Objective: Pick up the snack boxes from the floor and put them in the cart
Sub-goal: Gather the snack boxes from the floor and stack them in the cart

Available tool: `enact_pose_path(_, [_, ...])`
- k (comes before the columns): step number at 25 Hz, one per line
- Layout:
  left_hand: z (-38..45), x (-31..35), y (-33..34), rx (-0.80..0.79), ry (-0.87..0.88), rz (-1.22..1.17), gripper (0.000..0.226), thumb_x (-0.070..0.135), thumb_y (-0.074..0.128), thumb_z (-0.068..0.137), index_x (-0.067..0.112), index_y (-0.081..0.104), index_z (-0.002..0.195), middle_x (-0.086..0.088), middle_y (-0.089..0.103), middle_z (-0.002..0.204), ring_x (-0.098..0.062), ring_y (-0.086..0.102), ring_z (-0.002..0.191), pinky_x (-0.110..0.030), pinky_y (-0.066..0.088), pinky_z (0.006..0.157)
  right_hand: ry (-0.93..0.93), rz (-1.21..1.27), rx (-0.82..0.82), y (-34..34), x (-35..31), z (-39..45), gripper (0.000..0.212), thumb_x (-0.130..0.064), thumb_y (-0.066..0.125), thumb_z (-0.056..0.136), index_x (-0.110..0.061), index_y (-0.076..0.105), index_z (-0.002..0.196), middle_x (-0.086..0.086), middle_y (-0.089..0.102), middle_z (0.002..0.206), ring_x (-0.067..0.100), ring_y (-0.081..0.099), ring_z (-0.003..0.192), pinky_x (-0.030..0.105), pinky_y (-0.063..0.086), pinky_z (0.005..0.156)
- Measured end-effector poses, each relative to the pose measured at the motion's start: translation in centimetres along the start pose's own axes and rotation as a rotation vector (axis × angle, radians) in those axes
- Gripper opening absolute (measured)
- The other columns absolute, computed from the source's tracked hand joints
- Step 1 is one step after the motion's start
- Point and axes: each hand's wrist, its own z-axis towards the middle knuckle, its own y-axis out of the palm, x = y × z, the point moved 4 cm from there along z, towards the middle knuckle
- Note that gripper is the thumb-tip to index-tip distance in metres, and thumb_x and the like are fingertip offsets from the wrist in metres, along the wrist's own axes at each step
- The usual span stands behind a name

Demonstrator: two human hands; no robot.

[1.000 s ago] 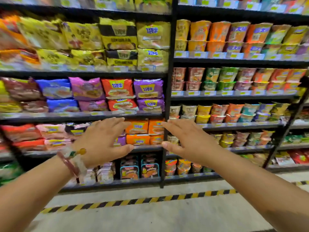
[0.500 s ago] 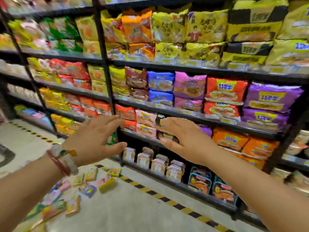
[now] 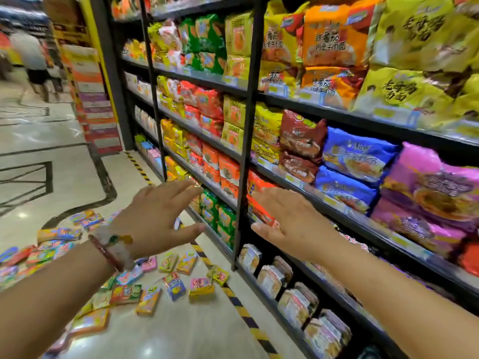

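Note:
Several small colourful snack boxes [image 3: 176,285] lie scattered on the pale floor at lower left, spreading from the striped floor line out to the left edge. My left hand [image 3: 158,216] is held out in the air above them, fingers straight and spread, holding nothing. My right hand [image 3: 290,218] is stretched out beside it, fingers straight, empty, in front of the shelf post. Both hands hover well above the floor. No cart is in view.
A tall black shelf unit [image 3: 243,130] full of noodle packets fills the right side. A yellow-black striped line [image 3: 241,307] runs along its base. A stack of cartons [image 3: 93,99] stands at the aisle end. A person [image 3: 33,58] stands far left.
My view has swung left along the shelves, bringing the scattered boxes and the aisle end into sight. Both hands stay outstretched and empty in the same pose.

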Motion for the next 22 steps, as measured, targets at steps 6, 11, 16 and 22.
enact_pose_path(6, [4.2, -5.8, 4.7, -0.046, -0.178, 0.003, 0.093, 0.075, 0.019, 0.069, 0.025, 0.036, 0.145, -0.005, 0.033, 0.152, -0.025, 0.029, 0.140, -0.047, 0.022, 0.110, -0.109, 0.026, -0.065, 5.2, 3.3, 11.4, 0.078, -0.074, 0.015, 0.086, -0.033, 0.007, 0.152, -0.005, 0.007, 0.160, 0.013, 0.003, 0.146, 0.036, 0.002, 0.117])
enact_pose_path(11, [9.6, -13.9, 10.4, -0.076, -0.212, 0.017, 0.089, 0.072, 0.023, 0.073, 0.020, 0.041, 0.142, -0.008, 0.038, 0.149, -0.028, 0.035, 0.137, -0.050, 0.026, 0.107, -0.097, 0.078, -0.071, 10.6, 5.4, 22.3, 0.078, -0.074, 0.011, 0.087, -0.032, 0.007, 0.152, -0.006, 0.006, 0.160, 0.012, 0.002, 0.146, 0.033, 0.000, 0.117])
enact_pose_path(16, [18.4, -24.2, 17.8, -0.133, -0.165, 0.039, 0.077, 0.063, 0.036, 0.077, 0.011, 0.055, 0.132, -0.017, 0.053, 0.135, -0.039, 0.052, 0.121, -0.057, 0.039, 0.094, -0.051, 0.170, -0.080, 17.6, 7.4, 34.2, 0.098, -0.085, -0.012, 0.065, -0.038, 0.003, 0.150, -0.005, 0.009, 0.160, 0.013, 0.004, 0.147, 0.033, 0.000, 0.117])
enact_pose_path(22, [25.4, -32.4, 29.4, -0.119, -0.089, 0.012, 0.069, 0.055, 0.042, 0.078, 0.009, 0.056, 0.127, -0.019, 0.057, 0.129, -0.038, 0.059, 0.113, -0.057, 0.045, 0.087, 0.054, 0.287, -0.162, 30.1, 9.6, 44.9, 0.091, -0.080, -0.002, 0.079, -0.029, 0.017, 0.151, -0.004, 0.018, 0.159, 0.014, 0.012, 0.146, 0.034, 0.010, 0.117])
